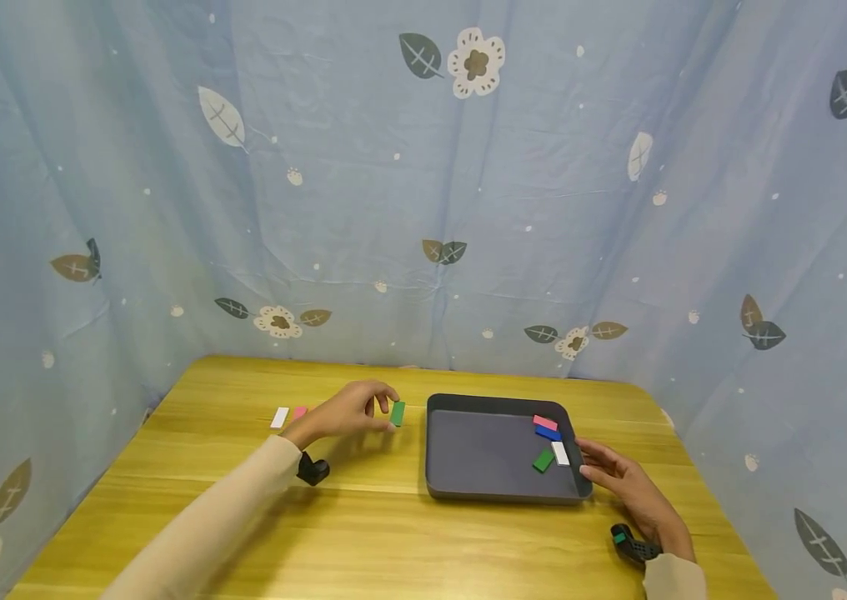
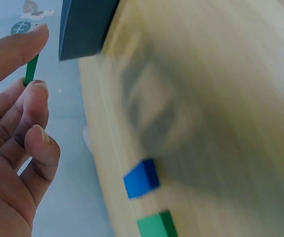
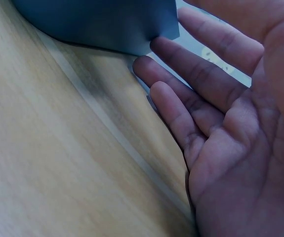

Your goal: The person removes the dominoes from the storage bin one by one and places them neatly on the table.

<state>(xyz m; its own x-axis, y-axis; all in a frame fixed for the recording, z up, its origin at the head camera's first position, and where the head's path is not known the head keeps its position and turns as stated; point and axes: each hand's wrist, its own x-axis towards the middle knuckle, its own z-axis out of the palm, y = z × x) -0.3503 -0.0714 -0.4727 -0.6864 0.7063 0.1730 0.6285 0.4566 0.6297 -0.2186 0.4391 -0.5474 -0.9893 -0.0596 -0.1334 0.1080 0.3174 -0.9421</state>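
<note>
Above the table, my left hand (image 1: 348,410) pinches a small green domino-like block (image 1: 397,413) between thumb and fingertips, left of the tray. Seen edge-on in the left wrist view, that green block (image 2: 31,70) stands between the fingers. The dark grey rectangular tray (image 1: 479,483) holds a pink block (image 1: 545,422), a blue block (image 1: 548,433), a white block (image 1: 560,453) and another green block (image 1: 543,461) toward its right side. My right hand (image 1: 629,483) rests at the tray's right wall, its fingers extended, fingertips against the outside (image 3: 196,74).
A white block (image 1: 279,417) and a partly covered pink block (image 1: 299,412) lie on the wooden table (image 1: 393,542) beyond my left wrist. In the left wrist view, a blue block (image 2: 141,178) and a green block (image 2: 156,225) are on the tabletop. A blue patterned curtain (image 1: 363,208) surrounds the table.
</note>
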